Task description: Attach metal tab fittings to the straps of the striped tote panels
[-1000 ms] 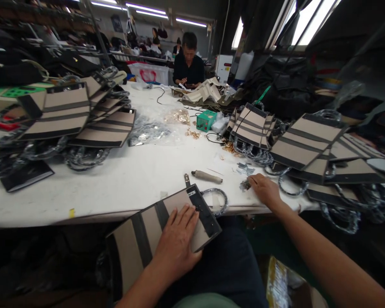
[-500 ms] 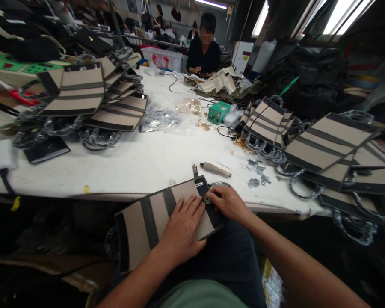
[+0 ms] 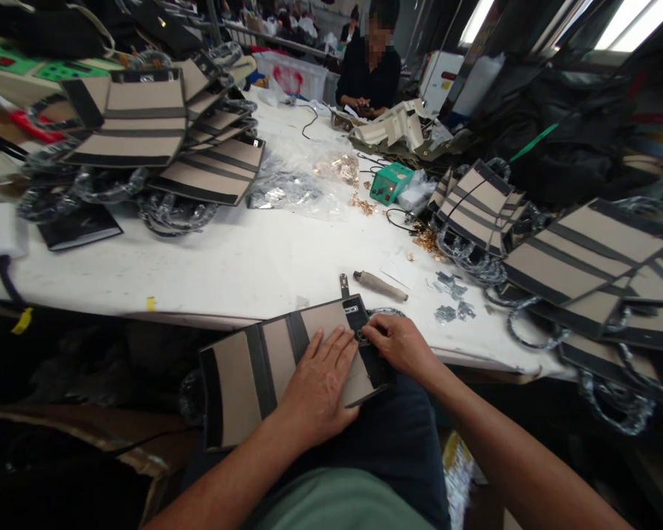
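Note:
A beige handbag piece with dark strips lies slanted across my lap and against the table's front edge. Flat on its beige face rests my left hand, fingers stretched out. My right hand pinches at the black end of the piece, beside a small metal fitting; whatever is between the fingertips is too small to make out. From that end a strap tab with metal on it sticks out over the table. Just beyond lies a tool with a wrapped handle.
Similar bag pieces with plastic-wrapped handles pile up at left and right. Small grey metal plates, gold-coloured parts, a green box and plastic bags lie on the white table. Another person sits opposite.
The view has tipped down and shifted a little, so the table sits slightly higher in it. Both hands keep almost the same place on the bag piece, the right still pinching.

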